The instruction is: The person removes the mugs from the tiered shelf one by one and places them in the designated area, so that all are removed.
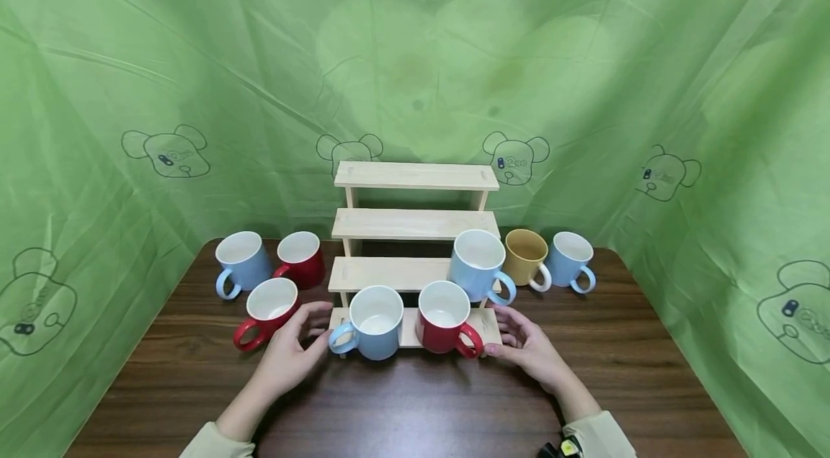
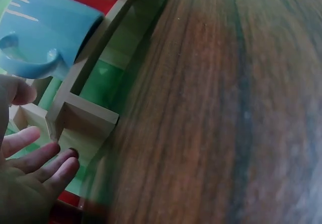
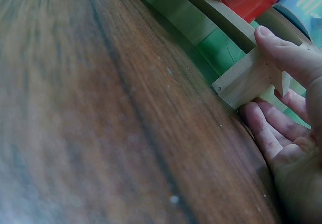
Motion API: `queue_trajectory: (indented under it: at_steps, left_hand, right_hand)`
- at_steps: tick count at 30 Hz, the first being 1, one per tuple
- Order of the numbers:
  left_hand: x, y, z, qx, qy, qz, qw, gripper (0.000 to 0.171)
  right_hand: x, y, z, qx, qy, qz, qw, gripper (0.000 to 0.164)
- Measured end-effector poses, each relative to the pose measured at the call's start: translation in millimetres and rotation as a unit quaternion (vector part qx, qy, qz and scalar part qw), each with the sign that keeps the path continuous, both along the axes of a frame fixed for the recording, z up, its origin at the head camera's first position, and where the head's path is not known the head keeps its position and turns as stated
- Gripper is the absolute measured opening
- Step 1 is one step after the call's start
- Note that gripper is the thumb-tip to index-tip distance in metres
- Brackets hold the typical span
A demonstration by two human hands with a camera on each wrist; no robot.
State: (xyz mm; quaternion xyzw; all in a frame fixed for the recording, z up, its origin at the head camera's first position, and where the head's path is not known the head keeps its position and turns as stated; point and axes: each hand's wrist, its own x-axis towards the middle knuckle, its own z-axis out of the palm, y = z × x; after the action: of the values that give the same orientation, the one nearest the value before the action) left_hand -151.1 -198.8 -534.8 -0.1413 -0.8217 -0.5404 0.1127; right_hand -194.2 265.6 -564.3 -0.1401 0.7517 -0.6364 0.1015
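Observation:
A stepped wooden display stand (image 1: pixel 408 224) stands on the table. Its lowest step bears a light blue mug (image 1: pixel 379 335) at left and a red mug (image 1: pixel 436 328) at right; another light blue mug (image 1: pixel 472 271) sits at the right end of the step above. My left hand (image 1: pixel 292 353) is at the stand's left end, fingers extended beside the side panel (image 2: pixel 90 113), thumb near the blue mug's handle; firm contact cannot be made out. At the other end my right hand (image 1: pixel 532 351) grips the lowest step, its thumb on the front corner and fingers round the side panel (image 3: pixel 246 78).
Left of the stand are a light blue mug (image 1: pixel 246 263), a red mug (image 1: pixel 305 263) and a nearer red mug (image 1: pixel 272 303). To its right stand a yellow mug (image 1: pixel 524 260) and a light blue mug (image 1: pixel 567 263). A green curtain (image 1: pixel 415 83) surrounds the dark wooden table (image 1: pixel 402 415).

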Motion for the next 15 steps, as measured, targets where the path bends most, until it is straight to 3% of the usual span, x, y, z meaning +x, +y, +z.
queue_trajectory:
  at_steps: [9,15]
  left_hand:
    - [-2.9,-2.0,-11.1,0.036,-0.03,-0.044,0.998,0.05]
    - [-5.1,-5.2,-18.0,0.061,-0.071,-0.071,0.993,0.062]
  right_hand:
    - [0.5,-1.2,3.2,0.001,0.003,0.0,1.0,0.074]
    - [0.9,-1.5,3.4,0.004,-0.004,-0.002,1.0,0.075]
